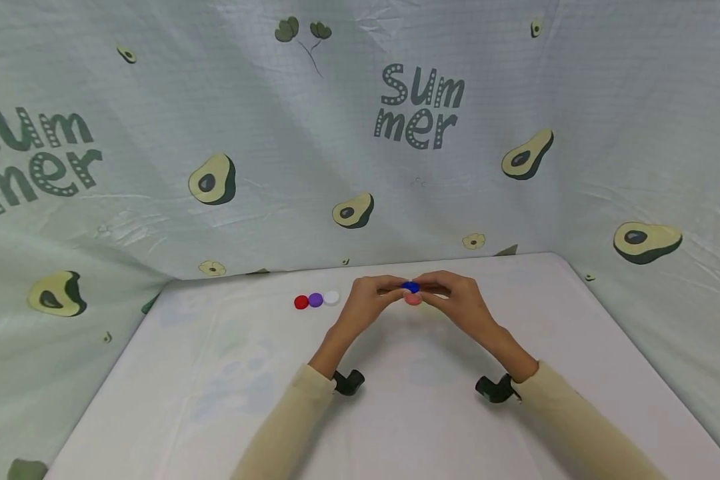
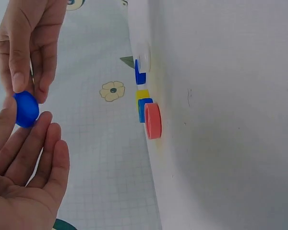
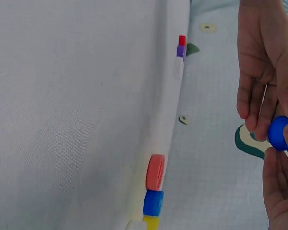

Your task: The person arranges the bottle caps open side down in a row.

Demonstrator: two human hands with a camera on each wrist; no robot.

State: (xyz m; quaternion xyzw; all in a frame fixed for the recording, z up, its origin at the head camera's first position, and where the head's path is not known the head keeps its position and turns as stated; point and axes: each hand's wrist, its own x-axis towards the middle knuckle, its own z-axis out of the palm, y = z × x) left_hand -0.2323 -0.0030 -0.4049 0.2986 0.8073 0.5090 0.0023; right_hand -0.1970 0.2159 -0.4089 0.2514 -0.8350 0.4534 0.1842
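A blue round cap (image 1: pixel 411 287) is held up between the two hands, above the far part of the table. My left hand (image 2: pixel 26 167) pinches one edge of it between thumb and fingers. From the opposite side my right hand (image 3: pixel 281 196) pinches it too, thumb on its face. Below the hands a pink ring-shaped cap (image 2: pixel 153 120) stands on the table. Close by it are another blue cap (image 3: pixel 153 203) and a yellow piece (image 3: pixel 151 222). The head view shows the pink cap partly, just under the held one.
To the left of the hands, a red cap (image 1: pixel 301 302), a purple cap (image 1: pixel 315 299) and a white cap (image 1: pixel 331 298) lie in a row on the white table (image 1: pixel 264 400). A printed cloth (image 1: pixel 288 133) hangs behind the table's far edge.
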